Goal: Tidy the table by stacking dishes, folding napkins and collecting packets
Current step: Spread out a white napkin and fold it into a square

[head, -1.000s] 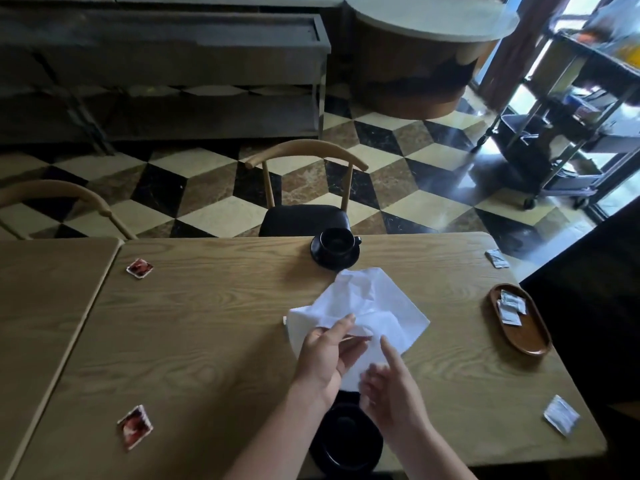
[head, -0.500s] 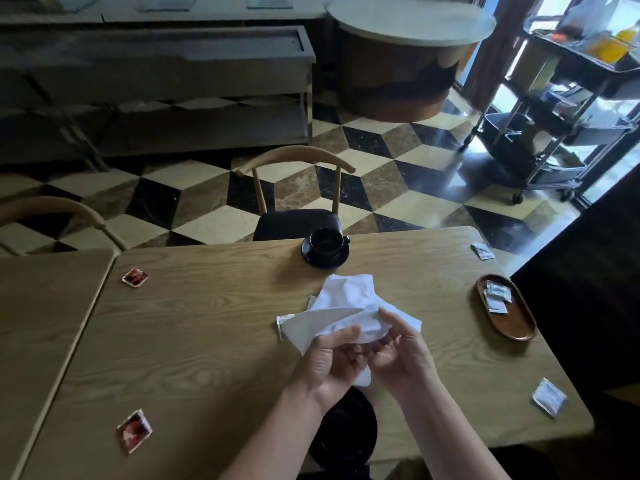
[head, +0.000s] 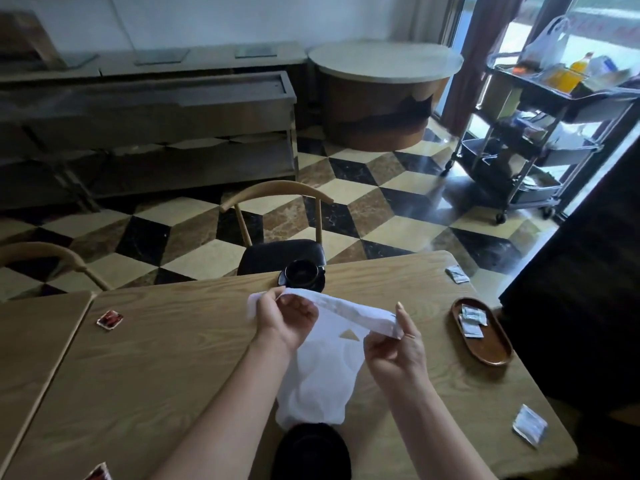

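Note:
A white napkin hangs spread above the wooden table. My left hand pinches its upper left corner and my right hand pinches its upper right corner. A black cup on a black saucer stands at the far edge. A black dish lies at the near edge, partly under the napkin's lower end. Red packets lie at the left and near left. Silver packets lie at the far right and near right.
An oval wooden tray at the right holds silver packets. A chair stands behind the table, another chair at the left. A second table adjoins on the left. A cart stands at the back right.
Both hands have lifted the napkin off the table and pulled apart, so it now hangs spread between them. The view has tilted upward.

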Motion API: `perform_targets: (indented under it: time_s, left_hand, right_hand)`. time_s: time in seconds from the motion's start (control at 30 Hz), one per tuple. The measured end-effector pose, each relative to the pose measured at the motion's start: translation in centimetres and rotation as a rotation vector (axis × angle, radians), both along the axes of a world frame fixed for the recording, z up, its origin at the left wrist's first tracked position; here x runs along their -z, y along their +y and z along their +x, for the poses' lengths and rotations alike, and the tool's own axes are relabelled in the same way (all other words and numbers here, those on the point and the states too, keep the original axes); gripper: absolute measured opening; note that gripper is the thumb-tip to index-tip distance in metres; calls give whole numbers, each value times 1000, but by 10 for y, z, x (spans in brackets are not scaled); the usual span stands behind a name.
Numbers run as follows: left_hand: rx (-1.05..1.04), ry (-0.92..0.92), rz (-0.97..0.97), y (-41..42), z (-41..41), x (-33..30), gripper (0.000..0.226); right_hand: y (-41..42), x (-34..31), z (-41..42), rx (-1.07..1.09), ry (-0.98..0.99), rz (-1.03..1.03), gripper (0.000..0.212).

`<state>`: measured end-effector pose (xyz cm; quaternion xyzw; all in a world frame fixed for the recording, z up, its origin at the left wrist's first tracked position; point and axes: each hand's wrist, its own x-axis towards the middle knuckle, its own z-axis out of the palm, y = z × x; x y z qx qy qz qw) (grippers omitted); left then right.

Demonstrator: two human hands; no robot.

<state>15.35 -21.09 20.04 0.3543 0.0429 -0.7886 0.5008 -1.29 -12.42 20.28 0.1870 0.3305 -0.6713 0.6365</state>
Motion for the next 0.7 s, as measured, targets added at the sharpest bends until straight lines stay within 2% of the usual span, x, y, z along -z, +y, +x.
perform_targets:
  time_s: [0.07, 0.17, 0.23, 0.3, 0.4, 0.53, 0.7]
  left_hand:
    - [-28, -25, -45, -6, -3, -5, 44]
    - [-40, -250, -124, -13, -1, -13, 55]
    - [-59, -413, -162, -16, 9, -22, 42]
    - [-105, -501, -199, -19, 24, -33, 27]
    - [-140, -496, -303, -24, 52, -57, 22]
    - [-205, -411, -432, -25, 103, -92, 15]
    - [-307, -332, -406, -14, 197, -107, 15]
  right_hand:
    - [-4, 0, -6, 21, -43, -51, 33]
    - [-14, -8, -13, 46, -50, -191, 28]
    - [-23, -17, -15, 74, -9, -290, 23]
    - [-34, -31, -12, 51, 3, -384, 16]
    - [-49, -56, 4, -25, -6, -504, 13]
    - [-62, -89, 45, -137, 33, -636, 25]
    - [-62, -102, 110, -300, 88, -728, 25]
